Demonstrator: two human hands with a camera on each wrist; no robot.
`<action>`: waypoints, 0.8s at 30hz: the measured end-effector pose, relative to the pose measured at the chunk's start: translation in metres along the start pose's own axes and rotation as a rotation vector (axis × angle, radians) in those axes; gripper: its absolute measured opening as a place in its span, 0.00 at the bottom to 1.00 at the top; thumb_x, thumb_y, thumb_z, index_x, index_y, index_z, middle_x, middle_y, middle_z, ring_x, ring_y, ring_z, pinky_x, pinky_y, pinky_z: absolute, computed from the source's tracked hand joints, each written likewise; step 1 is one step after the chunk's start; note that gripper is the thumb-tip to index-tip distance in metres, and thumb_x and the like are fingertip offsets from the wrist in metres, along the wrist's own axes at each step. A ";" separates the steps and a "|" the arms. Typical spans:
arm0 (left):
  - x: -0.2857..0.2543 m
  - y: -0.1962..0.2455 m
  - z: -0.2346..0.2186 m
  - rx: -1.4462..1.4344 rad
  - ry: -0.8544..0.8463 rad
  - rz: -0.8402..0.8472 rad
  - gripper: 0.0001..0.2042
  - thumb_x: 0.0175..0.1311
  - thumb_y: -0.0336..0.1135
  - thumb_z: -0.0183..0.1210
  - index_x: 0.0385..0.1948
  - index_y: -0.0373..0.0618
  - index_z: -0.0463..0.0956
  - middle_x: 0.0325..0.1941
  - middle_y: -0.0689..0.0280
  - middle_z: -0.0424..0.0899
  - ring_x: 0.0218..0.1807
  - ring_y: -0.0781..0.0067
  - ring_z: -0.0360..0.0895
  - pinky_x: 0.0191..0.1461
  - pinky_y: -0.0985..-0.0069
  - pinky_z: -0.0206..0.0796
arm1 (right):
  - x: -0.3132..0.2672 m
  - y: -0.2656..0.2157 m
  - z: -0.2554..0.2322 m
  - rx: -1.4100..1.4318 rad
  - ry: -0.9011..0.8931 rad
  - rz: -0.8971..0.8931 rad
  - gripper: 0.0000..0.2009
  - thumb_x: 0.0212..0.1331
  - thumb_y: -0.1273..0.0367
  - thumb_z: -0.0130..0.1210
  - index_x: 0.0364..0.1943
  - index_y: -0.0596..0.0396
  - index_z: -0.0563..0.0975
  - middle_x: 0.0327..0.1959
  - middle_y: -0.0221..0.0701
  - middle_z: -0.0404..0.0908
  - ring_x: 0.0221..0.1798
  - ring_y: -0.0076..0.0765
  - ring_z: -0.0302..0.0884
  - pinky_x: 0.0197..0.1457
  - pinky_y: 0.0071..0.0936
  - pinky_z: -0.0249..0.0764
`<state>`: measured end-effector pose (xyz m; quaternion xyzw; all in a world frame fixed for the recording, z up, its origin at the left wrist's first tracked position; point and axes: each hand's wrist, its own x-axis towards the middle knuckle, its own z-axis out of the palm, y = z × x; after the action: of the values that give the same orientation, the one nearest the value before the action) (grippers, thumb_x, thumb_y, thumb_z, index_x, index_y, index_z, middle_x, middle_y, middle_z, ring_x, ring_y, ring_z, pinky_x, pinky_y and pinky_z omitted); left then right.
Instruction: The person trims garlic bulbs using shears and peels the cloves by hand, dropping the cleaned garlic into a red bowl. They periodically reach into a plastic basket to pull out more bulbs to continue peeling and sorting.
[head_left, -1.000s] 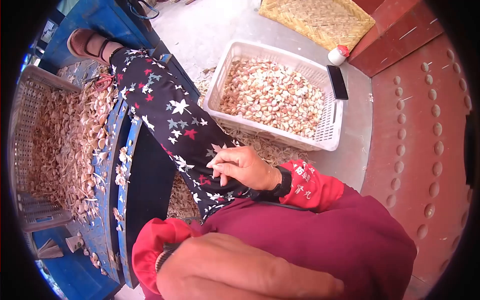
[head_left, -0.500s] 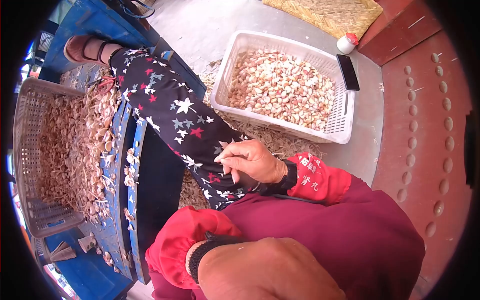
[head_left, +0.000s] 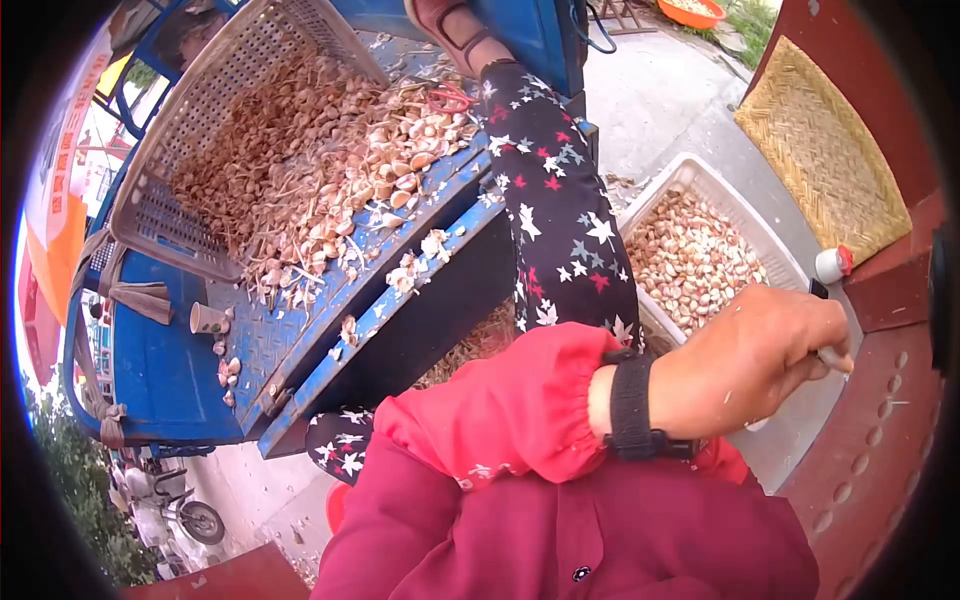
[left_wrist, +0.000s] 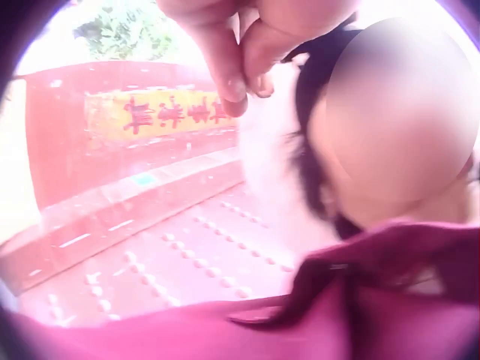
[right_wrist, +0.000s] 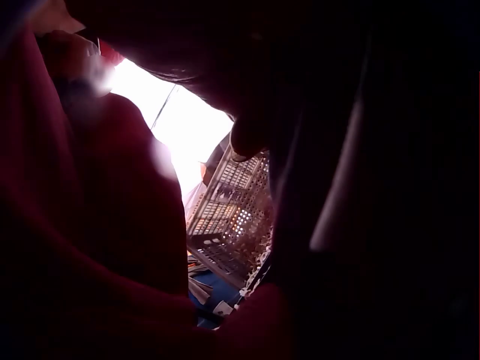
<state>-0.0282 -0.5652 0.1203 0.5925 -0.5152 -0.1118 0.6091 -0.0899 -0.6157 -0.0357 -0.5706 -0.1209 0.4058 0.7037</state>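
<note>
My left hand (head_left: pixel 750 360) reaches across my body to the right, a black strap round its wrist. Its fingers are bent and bunched together. In the left wrist view its fingertips (left_wrist: pixel 235 103) point down near each other, with nothing visible between them. My right hand is hidden behind the left one in the head view, where only part of its red sleeve (head_left: pixel 722 462) shows. A dark rounded shape like a fingertip (right_wrist: pixel 247 141) stands in shadow in the right wrist view. Beyond the left hand, a white crate (head_left: pixel 745 210) holds loose garlic cloves (head_left: pixel 690 260).
At left a tilted plastic crate (head_left: pixel 150 190) spills garlic (head_left: pixel 330 160) onto a blue metal bed (head_left: pixel 300 310). A patterned trouser leg (head_left: pixel 560 200) stretches between the crates. A woven mat (head_left: pixel 825 150), a red-capped white container (head_left: pixel 832 265) and a studded red door (head_left: pixel 870 430) lie at right.
The head view has swung left, bringing the blue bed and its crate further in. My left hand has moved from the bottom up and right, over where the right hand showed before.
</note>
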 end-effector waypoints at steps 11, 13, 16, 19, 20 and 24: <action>-0.275 0.140 -0.103 0.564 1.132 -0.772 0.12 0.53 0.19 0.50 0.41 0.34 0.73 0.40 0.62 0.77 0.43 0.76 0.73 0.48 0.81 0.63 | 0.097 -0.145 0.004 -1.003 -0.145 -0.779 0.05 0.50 0.74 0.52 0.30 0.62 0.74 0.24 0.38 0.74 0.28 0.40 0.74 0.31 0.28 0.68; -0.315 0.209 -0.096 0.858 1.215 -0.967 0.12 0.56 0.21 0.48 0.42 0.34 0.72 0.39 0.63 0.77 0.43 0.76 0.73 0.47 0.82 0.63 | 0.146 -0.168 0.006 -1.150 -0.120 -0.728 0.06 0.49 0.74 0.52 0.30 0.62 0.73 0.24 0.39 0.74 0.27 0.39 0.74 0.31 0.30 0.68; -0.337 0.278 -0.075 1.219 1.393 -0.977 0.11 0.60 0.24 0.48 0.43 0.35 0.72 0.42 0.63 0.76 0.45 0.77 0.71 0.51 0.80 0.61 | 0.225 -0.178 0.024 -1.340 -0.178 -0.722 0.07 0.46 0.71 0.53 0.28 0.60 0.72 0.26 0.42 0.73 0.32 0.45 0.73 0.36 0.36 0.68; -0.333 0.276 -0.072 1.408 1.368 -0.928 0.10 0.60 0.24 0.47 0.42 0.34 0.72 0.42 0.63 0.76 0.44 0.76 0.71 0.51 0.80 0.61 | 0.290 -0.157 0.049 -1.777 -0.124 -0.675 0.12 0.44 0.74 0.51 0.36 0.57 0.76 0.31 0.43 0.77 0.41 0.48 0.75 0.43 0.36 0.72; -0.323 0.260 -0.075 1.379 1.326 -0.883 0.10 0.60 0.24 0.47 0.41 0.34 0.72 0.42 0.63 0.76 0.44 0.76 0.71 0.50 0.80 0.61 | 0.312 -0.140 0.048 -1.732 -0.198 -0.570 0.09 0.45 0.70 0.54 0.32 0.57 0.74 0.33 0.42 0.74 0.41 0.50 0.73 0.43 0.41 0.69; -0.327 0.156 -0.106 0.415 1.103 -0.924 0.08 0.56 0.23 0.51 0.37 0.35 0.74 0.37 0.62 0.76 0.38 0.77 0.74 0.41 0.83 0.65 | 0.311 -0.117 0.070 -1.721 0.097 -0.598 0.10 0.43 0.73 0.51 0.34 0.52 0.74 0.38 0.39 0.72 0.43 0.49 0.73 0.45 0.41 0.68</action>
<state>-0.1668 -0.2140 0.1138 0.8215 0.1558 0.0566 0.5456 0.1163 -0.3481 0.0008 -0.8599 -0.4949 -0.0481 0.1153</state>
